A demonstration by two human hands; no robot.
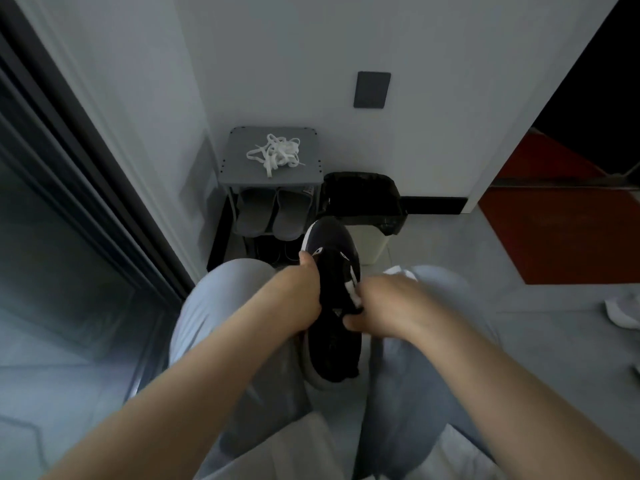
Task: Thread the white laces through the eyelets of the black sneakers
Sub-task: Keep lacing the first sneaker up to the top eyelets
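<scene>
Left hand (pixel 304 292) grips the sneaker (pixel 332 244) steady while right hand (pixel 388 306), at 3 o'clock, pinches the lace (pixel 352 291) (spare laces (pixel 275 154) at 12 o'clock).

Rack top (pixel 239 143): open above, white laces (pixel 275 154) heaped mid-surface. Left: wall (pixel 187 109), close. Right: lined bin (pixel 363 194) just beside. Foreground: black sneaker (pixel 334 268) between both knees (pixel 235 282) fills the gap. Floor (pixel 485 327) right: open.

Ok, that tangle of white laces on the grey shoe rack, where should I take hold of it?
Pinch the strand trailing out of the white laces toward the front edge, coming down from above. The heap lies flat on top of the grey shoe rack, close to the wall, and pulling a free strand should loosen the tangle rather than tighten it.
</scene>
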